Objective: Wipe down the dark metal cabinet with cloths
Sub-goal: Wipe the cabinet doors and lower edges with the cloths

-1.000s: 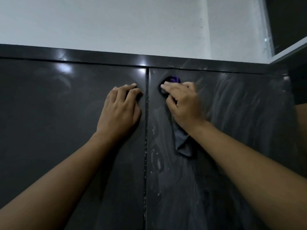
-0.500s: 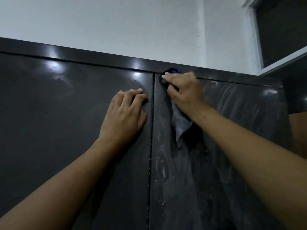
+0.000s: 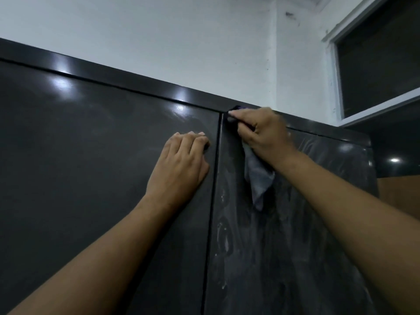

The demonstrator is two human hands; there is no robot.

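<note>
The cabinet [image 3: 79, 155] fills the lower part of the view, seen close up and from below. It has two dark, glossy doors that meet at a vertical seam [image 3: 212, 201], with a flat top strip [image 3: 136, 84] running above them. The left door [image 3: 113, 212] shows clean bright reflections, while the right door [image 3: 306, 246] is covered in pale, swirling smears [image 3: 223, 242].

The cloth [image 3: 258, 178] is at the upper inner corner of the right door, just beside the seam, bunched in the right hand [image 3: 263, 135]. Its fingers [image 3: 242, 115] are curled round the wad and press it against the metal where the door meets the top strip. A limp grey tail hangs below the palm, lying on the door. The left hand [image 3: 181, 164] rests on the left door just beside the seam, its fingers [image 3: 193, 142] straight and side by side, holding nothing that can be seen.

The cabinet looks stiff, smooth and slippery, so a flat palm is probably the best way to brace against it. Thin sheet doors may give a little under a hard push. The cloth seems light and soft. Gripping it as a wad in the palm should give firm pressure, though the loose tail could drag through the smears.

Behind the cabinet rises a white wall [image 3: 159, 42], with a dark window [image 3: 375, 60] up on the right.
</note>
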